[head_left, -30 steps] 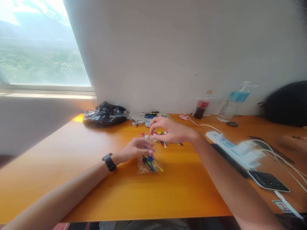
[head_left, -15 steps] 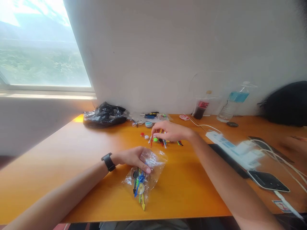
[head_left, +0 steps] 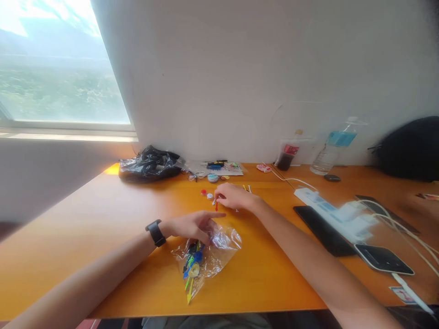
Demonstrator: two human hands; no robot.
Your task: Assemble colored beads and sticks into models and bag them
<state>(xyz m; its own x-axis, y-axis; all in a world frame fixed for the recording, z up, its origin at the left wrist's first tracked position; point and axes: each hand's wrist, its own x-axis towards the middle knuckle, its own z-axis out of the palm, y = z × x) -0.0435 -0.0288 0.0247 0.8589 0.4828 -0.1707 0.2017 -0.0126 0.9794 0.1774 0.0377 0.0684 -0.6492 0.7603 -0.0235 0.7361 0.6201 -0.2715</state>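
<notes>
My left hand (head_left: 194,226), with a black watch on its wrist, grips a clear plastic bag (head_left: 224,244) by its upper part. Its index finger points out to the right. Inside the bag are clock-hand-like arrows in yellow, blue, green and black, with a pale round piece (head_left: 194,270). My right hand (head_left: 233,196) is lowered over small parts on the table, its fingers bent down and closed. A red arrow (head_left: 216,205) shows just under its fingertips; whether it is gripped is hidden. Beside the fingers lie a white cap (head_left: 209,196) and a red cap (head_left: 203,192).
Behind the hands sit a small round tin (head_left: 212,177) and a black plastic bag (head_left: 151,165). On the right are a power strip (head_left: 320,204), a black flat device (head_left: 318,228), a phone (head_left: 384,258) and cables. A cola bottle (head_left: 286,157) and a water bottle (head_left: 329,153) stand near the wall.
My right hand has moved down and slightly left onto the small parts. My left index finger has stretched out, and the clear bag's lower end has swung left.
</notes>
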